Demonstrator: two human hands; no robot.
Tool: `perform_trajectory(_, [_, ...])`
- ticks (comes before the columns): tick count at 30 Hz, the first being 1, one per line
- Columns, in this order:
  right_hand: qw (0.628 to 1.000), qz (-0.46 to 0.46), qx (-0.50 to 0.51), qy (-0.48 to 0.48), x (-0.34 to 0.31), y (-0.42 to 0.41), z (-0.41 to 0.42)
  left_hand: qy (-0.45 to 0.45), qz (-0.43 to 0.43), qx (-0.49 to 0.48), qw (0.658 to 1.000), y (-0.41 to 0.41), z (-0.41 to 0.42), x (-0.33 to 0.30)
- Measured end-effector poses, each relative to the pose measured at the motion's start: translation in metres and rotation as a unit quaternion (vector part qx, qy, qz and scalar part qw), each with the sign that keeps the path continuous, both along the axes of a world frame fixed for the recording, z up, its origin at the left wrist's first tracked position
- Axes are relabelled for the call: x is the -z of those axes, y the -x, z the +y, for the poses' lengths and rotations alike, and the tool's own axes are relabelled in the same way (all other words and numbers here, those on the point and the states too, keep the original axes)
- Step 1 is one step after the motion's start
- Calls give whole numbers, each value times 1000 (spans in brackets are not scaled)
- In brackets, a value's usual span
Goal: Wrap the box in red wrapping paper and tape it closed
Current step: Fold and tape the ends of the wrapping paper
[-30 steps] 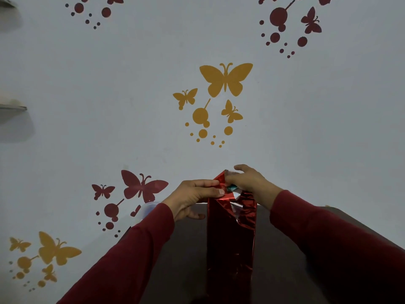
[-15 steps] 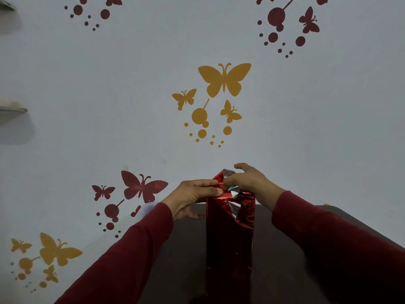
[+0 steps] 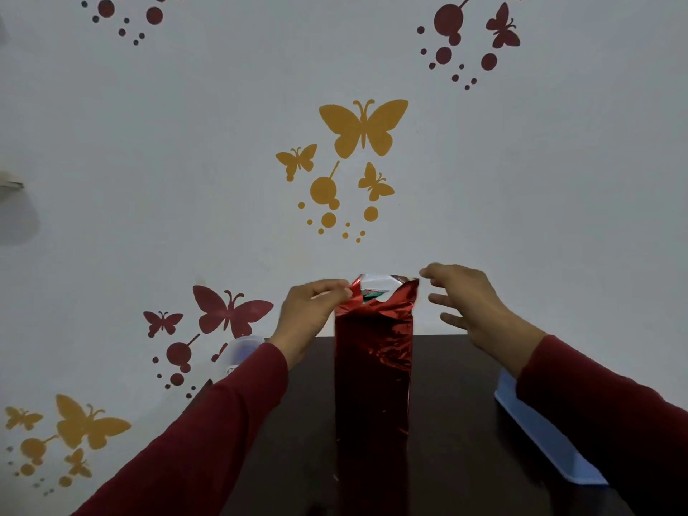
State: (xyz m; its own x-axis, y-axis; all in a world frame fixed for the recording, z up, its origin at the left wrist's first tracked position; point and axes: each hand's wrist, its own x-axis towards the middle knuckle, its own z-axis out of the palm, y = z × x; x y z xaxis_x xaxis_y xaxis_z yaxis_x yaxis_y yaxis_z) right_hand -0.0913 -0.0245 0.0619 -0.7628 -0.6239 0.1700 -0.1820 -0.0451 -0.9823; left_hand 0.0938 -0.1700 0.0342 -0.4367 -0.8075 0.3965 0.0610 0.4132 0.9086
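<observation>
Upright box [image 3: 373,389] sheathed in red wrapping paper [image 3: 374,329], its top end unsealed, standing on a dark table [image 3: 454,422].

The box stands at mid-table toward the far edge; its red foil sides are wrapped, while the paper at the top stands loose and open, showing silver lining and a green-and-red patch inside that cannot be identified. The left hand [image 3: 309,310] pinches the paper's upper left corner between thumb and fingers. The right hand [image 3: 465,299] hovers just beside the upper right corner, fingers spread and relaxed, holding nothing. A translucent lidded tub [image 3: 242,350], contents unclear, sits at the table's far left corner behind the left sleeve [image 3: 208,430]; a pale blue tray [image 3: 540,441] lies along the right edge, partly covered by the right sleeve [image 3: 614,422]. Behind, a white wall [image 3: 149,162] with butterfly decals [image 3: 363,128].
</observation>
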Motion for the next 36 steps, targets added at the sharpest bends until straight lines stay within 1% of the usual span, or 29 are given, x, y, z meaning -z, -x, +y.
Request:
perform_trajectory(2, [1000,-6,-12,4,9,3,20,126,53,-87,987,7,13,5])
perform_trajectory(4, [1000,-11,-16,-2,19,7,40,260,83,-138,952,14,38,9])
perform_trajectory(6, [1000,2,3,-14,30,14,61,381,106,-131,909,28,66,13])
perform_trajectory(7, [999,17,18,-23,35,17,69,421,125,-104,892,36,78,18])
perform_trajectory(8, [998,34,36,-33,40,19,76,441,140,-74,883,45,89,24])
perform_trajectory(10, [993,69,75,-56,50,27,96,438,161,-10,884,70,109,40])
perform_trajectory(13, [981,118,121,-93,66,45,124,396,148,51,905,111,132,73])
perform_trajectory(15, [968,157,150,-123,78,61,142,362,123,90,920,140,142,98])
perform_trajectory(17, [950,192,189,-159,88,77,157,334,74,134,930,166,148,121])
perform_trajectory(19, [933,202,215,-208,97,91,165,310,18,175,934,188,150,137])
perform_trajectory(20, [930,186,219,-230,101,99,169,304,-1,192,933,199,152,145])
perform_trajectory(21, [934,150,213,-246,105,106,168,300,-15,203,932,207,153,149])
perform_trajectory(24, [958,-47,143,-242,113,118,165,276,-36,218,935,223,155,165])
perform_trajectory(26, [957,-132,83,-245,115,124,163,265,-52,225,936,226,154,174])
perform_trajectory(28, [949,-171,39,-263,113,125,160,256,-64,240,934,226,150,178])
perform_trajectory(30, [944,-198,18,-263,112,129,156,233,-56,256,937,224,147,180])
perform_trajectory(34, [944,-233,22,-231,110,134,149,208,-44,264,941,222,147,181])
perform_trajectory(36, [949,-246,33,-195,107,131,149,211,-53,266,939,222,147,179])
